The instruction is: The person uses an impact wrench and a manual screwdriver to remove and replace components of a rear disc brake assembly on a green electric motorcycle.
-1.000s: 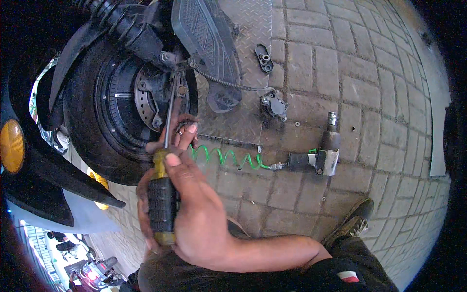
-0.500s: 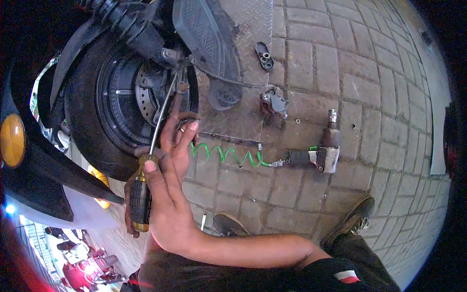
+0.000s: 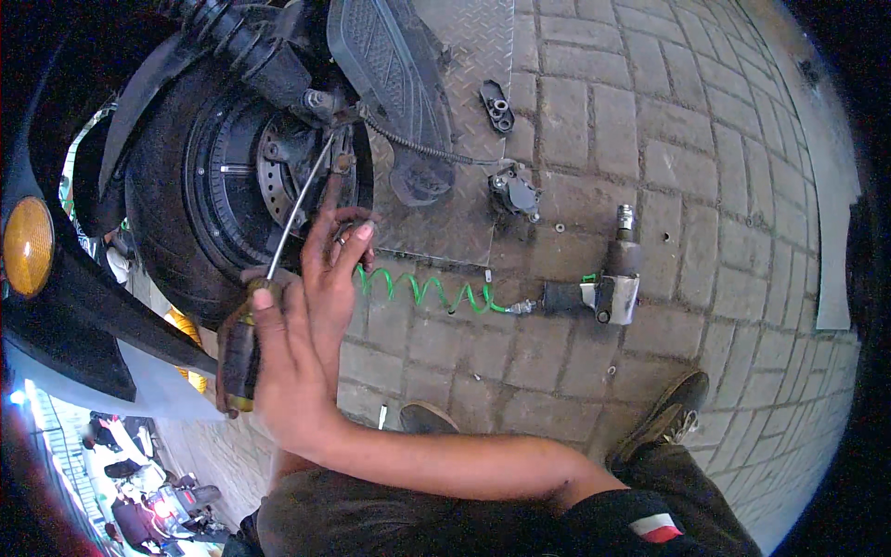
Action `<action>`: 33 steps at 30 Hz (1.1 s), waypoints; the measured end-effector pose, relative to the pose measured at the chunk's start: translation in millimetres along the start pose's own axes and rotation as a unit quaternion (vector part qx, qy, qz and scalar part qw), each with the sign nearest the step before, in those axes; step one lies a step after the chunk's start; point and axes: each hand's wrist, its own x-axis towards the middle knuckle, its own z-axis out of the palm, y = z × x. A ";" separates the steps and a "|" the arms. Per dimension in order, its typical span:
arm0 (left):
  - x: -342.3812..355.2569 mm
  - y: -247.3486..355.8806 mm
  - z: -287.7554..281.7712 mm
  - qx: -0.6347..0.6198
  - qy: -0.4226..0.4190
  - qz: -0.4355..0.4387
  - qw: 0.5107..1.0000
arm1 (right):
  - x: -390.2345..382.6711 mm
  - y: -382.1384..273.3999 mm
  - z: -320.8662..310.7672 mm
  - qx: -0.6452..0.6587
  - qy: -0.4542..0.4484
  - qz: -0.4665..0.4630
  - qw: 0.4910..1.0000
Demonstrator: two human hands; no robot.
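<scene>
My right hand is closed round the dark handle of a long screwdriver. Its metal shaft slants up and right, the tip meeting parts beside the axle of a scooter wheel. Behind it, my left hand reaches up with its index finger stretched against a small metal piece near the screwdriver tip. The left thumb stands apart and the other fingers are partly curled; I make out nothing held in them. A drilled brake disc shows at the hub. The right hand hides part of the left forearm.
A brake caliper hangs off a braided hose at the edge of a metal plate. Beyond lies a black bracket. An air impact wrench with a green coiled hose rests on the paving, near small loose nuts.
The screwdriver handle and my right hand have swung a little left, so the shaft slants more. The left index finger stays by the axle parts. The whole view has shifted slightly.
</scene>
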 end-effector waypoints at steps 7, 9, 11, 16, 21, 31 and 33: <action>9.6 11.6 31.5 -0.016 -0.025 0.020 0.999 | 16.3 -14.8 9.6 -0.077 0.138 -0.138 0.978; 4.6 9.1 17.9 -0.009 0.001 0.021 1.000 | 5.8 -24.2 -19.1 -0.204 0.118 -0.173 0.956; 4.2 8.0 -10.9 0.032 -0.001 -0.012 0.999 | -14.7 -21.9 -38.9 -0.230 0.015 -0.061 0.971; 4.7 1.8 -7.7 -0.022 -0.011 0.017 1.000 | -43.3 -78.8 -140.4 -0.039 -0.050 0.179 0.982; 2.8 42.3 -9.7 0.128 -0.045 0.034 0.990 | -47.3 -44.7 -200.6 -0.264 -0.050 0.120 0.956; 19.0 99.9 5.9 0.415 0.036 0.186 0.890 | -24.6 -19.2 -189.7 -0.292 -0.058 -0.009 0.955; 18.0 90.2 5.1 0.415 0.036 0.176 0.892 | -25.3 -20.5 -187.8 -0.274 -0.075 0.024 0.958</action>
